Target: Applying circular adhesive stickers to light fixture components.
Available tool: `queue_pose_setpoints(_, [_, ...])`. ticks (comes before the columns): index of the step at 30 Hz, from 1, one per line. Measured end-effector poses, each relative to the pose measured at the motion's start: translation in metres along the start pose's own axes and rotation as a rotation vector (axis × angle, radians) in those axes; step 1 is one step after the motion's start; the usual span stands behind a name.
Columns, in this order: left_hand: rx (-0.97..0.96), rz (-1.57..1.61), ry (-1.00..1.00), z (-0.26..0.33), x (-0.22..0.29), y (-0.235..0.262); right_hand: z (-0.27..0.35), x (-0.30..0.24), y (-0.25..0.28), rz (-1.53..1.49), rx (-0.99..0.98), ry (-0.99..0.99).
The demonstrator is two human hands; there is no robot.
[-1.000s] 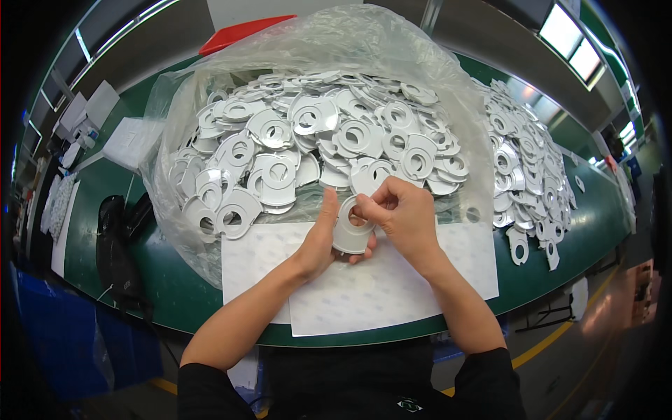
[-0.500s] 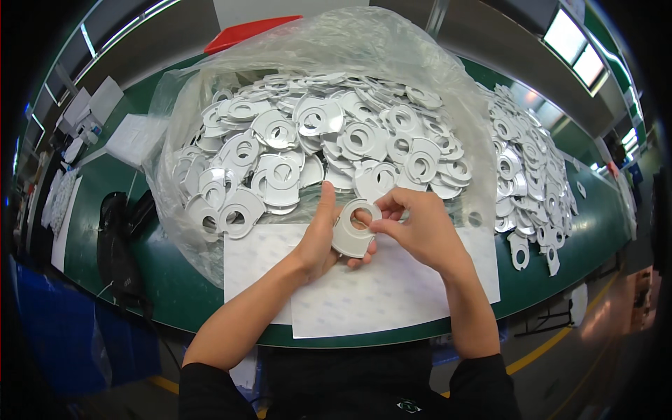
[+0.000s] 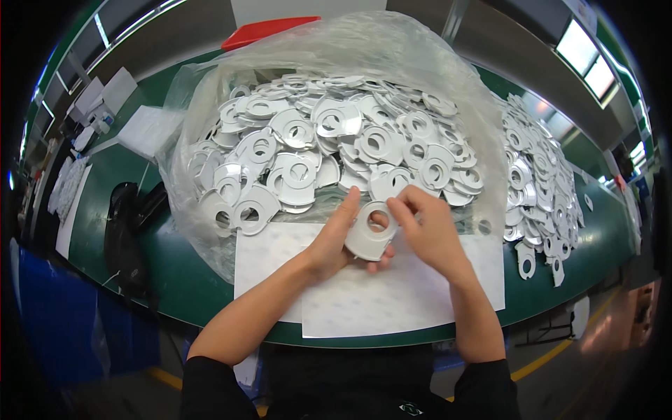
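Observation:
A flat light-grey part with a large round hole is held up over the white sheets. My left hand grips it from the left, thumb raised along its side and fingers behind; a fingertip shows through the hole. My right hand has its thumb and bent forefinger at the part's upper right rim, in what looks like a pinch. Just beyond, a large heap of the same kind of parts spills from an open clear plastic bag.
White paper sheets cover the near edge of the green table. A second heap of parts lies to the right. At the left are a black bag-like object and a white stack. A red tray stands behind.
The part has turned slightly in my left hand. My right thumb has moved from beside the hole to the outer rim. The whole view has shifted a little.

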State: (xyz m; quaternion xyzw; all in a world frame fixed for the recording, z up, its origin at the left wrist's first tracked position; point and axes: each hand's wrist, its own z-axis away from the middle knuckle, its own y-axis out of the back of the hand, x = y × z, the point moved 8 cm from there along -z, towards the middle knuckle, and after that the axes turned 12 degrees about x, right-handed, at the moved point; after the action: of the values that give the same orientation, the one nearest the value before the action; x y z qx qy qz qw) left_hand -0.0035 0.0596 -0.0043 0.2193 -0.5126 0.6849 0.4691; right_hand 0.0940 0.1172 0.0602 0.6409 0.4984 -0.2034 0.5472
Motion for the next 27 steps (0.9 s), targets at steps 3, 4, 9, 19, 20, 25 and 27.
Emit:
queue_pose_setpoints(3, [0.051, 0.032, -0.172, 0.006, 0.023, -0.002, -0.018, 0.017, 0.030, -0.139, 0.104, -0.142])
queue_pose_setpoints(4, [0.076, -0.065, -0.307, 0.009, 0.035, 0.008, -0.021, 0.028, 0.049, -0.159, 0.190, -0.345])
queue_pose_setpoints(9, [0.422, -0.247, -0.637, 0.021, 0.093, 0.049, -0.038, 0.088, 0.141, -0.973, 0.699, -0.265])
queue_pose_setpoints(19, [0.909, -1.153, -1.130, 0.051, 0.125, 0.073, 0.008, -0.054, -0.003, 0.047, -0.071, 0.515])
queue_pose_setpoints(20, [0.938, -1.404, -1.200, 0.050, 0.118, 0.064, 0.025, -0.065, -0.022, 0.119, -0.193, 0.615])
queue_pose_setpoints(25, [0.930, -1.523, -1.074, 0.031, 0.098, 0.057, 0.060, -0.063, -0.048, 0.168, -0.453, 0.644])
queue_pose_setpoints(27, [0.986, -1.544, -1.032, 0.031, 0.098, 0.061, 0.052, -0.056, -0.042, 0.461, -0.514, 0.513])
